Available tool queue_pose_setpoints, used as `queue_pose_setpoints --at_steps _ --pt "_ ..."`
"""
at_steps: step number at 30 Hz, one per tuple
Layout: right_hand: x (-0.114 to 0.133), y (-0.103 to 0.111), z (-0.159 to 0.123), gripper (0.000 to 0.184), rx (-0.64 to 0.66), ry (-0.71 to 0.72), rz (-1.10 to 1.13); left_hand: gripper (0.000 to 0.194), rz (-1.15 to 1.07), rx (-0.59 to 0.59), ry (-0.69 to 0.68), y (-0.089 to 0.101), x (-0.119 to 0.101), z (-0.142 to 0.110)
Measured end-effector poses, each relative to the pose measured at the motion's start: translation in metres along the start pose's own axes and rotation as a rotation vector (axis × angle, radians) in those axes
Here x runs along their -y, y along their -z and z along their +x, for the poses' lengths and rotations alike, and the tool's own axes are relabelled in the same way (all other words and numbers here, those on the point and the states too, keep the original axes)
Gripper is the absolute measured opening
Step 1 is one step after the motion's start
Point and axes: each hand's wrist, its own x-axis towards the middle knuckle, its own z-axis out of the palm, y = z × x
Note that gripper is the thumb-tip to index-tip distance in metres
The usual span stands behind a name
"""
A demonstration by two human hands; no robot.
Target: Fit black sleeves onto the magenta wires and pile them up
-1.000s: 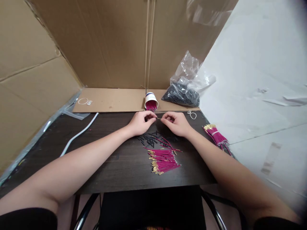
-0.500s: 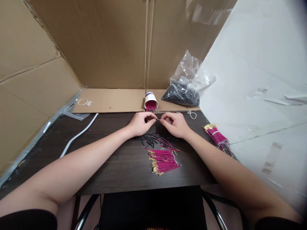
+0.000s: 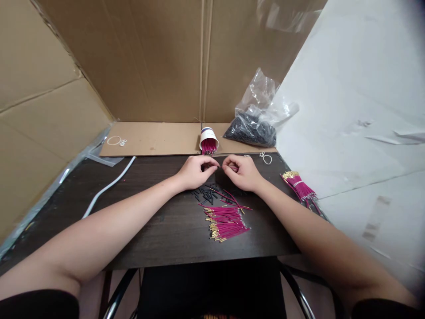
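Note:
My left hand pinches a small black tube between thumb and forefinger; most of it is hidden by the fingertips. Facing it, my right hand is closed on a magenta wire, part of which shows inside the curled fingers. The fingertips of both hands almost meet above the dark table. Short black tubes lie scattered just below the hands, with a few loose wires across them. Closer to me is a pile of magenta wires with gold-coloured ends, mostly on the left side.
A paper cup on its side holds more magenta wires. Behind it to the right stands a clear bag of black pieces. A banded wire bundle lies at the right edge. Rubber bands and a white tube are at left.
My hands have come slightly closer together. The gold-coloured tip that showed between the fingertips is now mostly out of sight. The piles on the table look the same.

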Motion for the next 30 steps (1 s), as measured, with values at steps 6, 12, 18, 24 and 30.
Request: queue_pose_setpoints --at_steps 6,12,18,24,30 --pt "-0.002 -0.002 0.0 0.022 0.015 -0.019 0.018 0.016 0.007 -0.005 -0.018 -0.001 -0.001 -0.001" --pt "-0.001 -0.002 -0.001 0.02 0.023 0.003 0.004 0.016 -0.003 -0.007 -0.039 -0.001 0.001 -0.001" --pt "-0.001 -0.002 -0.001 0.02 0.027 0.009 0.005 0.017 -0.009 -0.006 -0.053 -0.002 0.002 0.0" --pt "-0.002 -0.002 -0.001 0.018 0.026 0.019 -0.004 0.02 -0.024 0.008 -0.032 -0.002 0.001 -0.001" --pt "-0.011 0.003 0.002 0.013 -0.068 0.067 -0.147 0.044 -0.027 -0.069 -0.022 -0.002 0.003 -0.002"
